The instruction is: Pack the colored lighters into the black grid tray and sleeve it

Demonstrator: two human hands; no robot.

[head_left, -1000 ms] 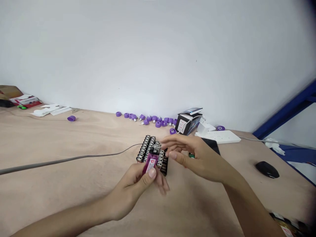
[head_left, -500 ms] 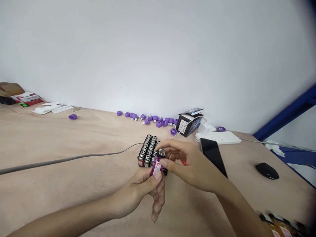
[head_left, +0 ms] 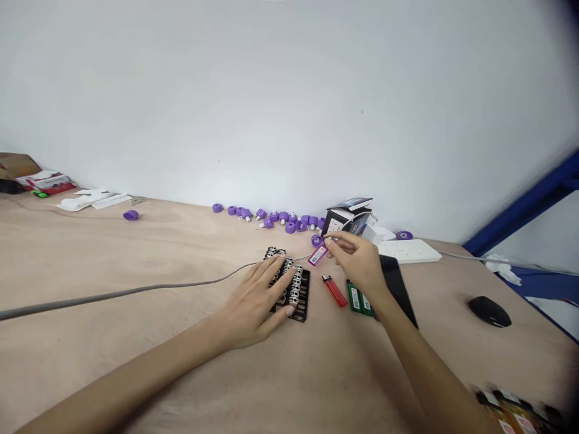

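Note:
My left hand (head_left: 257,304) lies with its fingers spread over a black slotted tray (head_left: 300,313) of upright lighters (head_left: 296,286), covering part of them. Bare slots show along the tray's right side. Near the purple caps, my right hand (head_left: 357,259) pinches the upper end of a purple lighter (head_left: 317,255), its label facing up. The fingertips hide that lighter's metal top. A red lighter (head_left: 334,292) lies between the tray and my right forearm. Beside it are two green lighters (head_left: 359,299), partly under the right wrist.
Several purple caps (head_left: 290,227) line the wall behind the tray. A black box (head_left: 335,224), white power strip (head_left: 416,251), phone (head_left: 395,280) and mouse (head_left: 489,312) are on the right. A grey cable (head_left: 136,291) crosses from the left. More lighters (head_left: 511,407) sit at lower right.
My left hand has let go of the purple lighter and moved onto the tray. The right hand has carried the lighter away, up and right. The red and green lighters have come into view.

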